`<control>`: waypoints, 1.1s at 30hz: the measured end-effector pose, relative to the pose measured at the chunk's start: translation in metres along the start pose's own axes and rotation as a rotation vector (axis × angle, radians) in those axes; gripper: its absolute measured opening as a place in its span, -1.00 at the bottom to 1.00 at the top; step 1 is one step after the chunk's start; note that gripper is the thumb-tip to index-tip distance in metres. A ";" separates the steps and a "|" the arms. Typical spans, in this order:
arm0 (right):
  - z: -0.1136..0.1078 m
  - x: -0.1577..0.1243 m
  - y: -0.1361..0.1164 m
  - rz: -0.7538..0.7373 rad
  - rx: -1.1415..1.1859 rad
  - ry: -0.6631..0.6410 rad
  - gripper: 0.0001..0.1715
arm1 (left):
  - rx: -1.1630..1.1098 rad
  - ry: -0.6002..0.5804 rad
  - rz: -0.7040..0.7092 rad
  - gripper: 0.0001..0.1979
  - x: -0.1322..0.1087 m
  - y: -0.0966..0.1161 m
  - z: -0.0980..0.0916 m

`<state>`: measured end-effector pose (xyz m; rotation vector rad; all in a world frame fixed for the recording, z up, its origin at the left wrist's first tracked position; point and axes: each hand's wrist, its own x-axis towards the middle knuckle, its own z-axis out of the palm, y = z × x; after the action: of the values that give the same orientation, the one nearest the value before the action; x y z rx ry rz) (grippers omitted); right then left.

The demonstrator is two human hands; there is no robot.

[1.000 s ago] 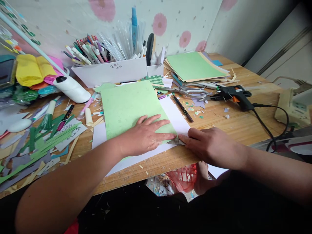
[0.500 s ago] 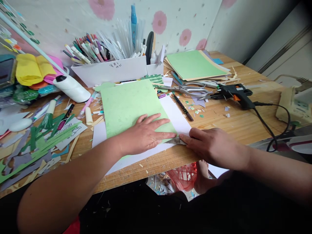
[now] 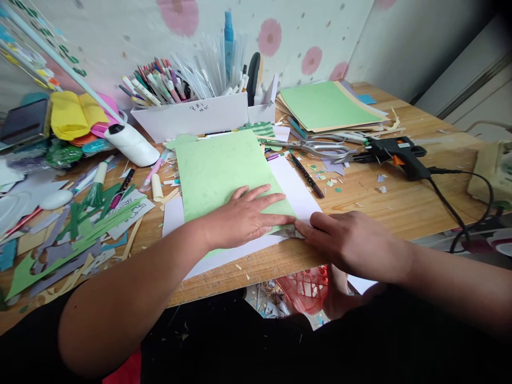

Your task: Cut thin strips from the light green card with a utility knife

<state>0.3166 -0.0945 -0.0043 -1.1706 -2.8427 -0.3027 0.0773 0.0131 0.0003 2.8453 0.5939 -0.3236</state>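
Fingers wide, the left hand [image 3: 250,216] presses the green sheet [image 3: 220,170] over white paper [image 3: 296,189] near the table's [image 3: 392,208] edge; the right hand [image 3: 350,240] pinches an apparent blade [image 3: 286,231] at its near right corner. Likely trimming; the next move calls for a still sheet.

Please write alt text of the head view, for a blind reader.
Left hand lies spread on a green sheet over white paper; right hand holds a grey blade by the sheet's near right corner. Scissors and glue gun lie beyond.
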 end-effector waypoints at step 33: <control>-0.001 0.017 -0.007 -0.109 -0.037 0.037 -0.70 | 0.001 0.022 0.032 -0.53 -0.001 -0.001 0.002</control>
<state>0.2993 -0.0879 -0.0027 -1.0060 -2.8861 -0.3798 0.0759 0.0134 -0.0018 2.8594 0.5515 -0.2879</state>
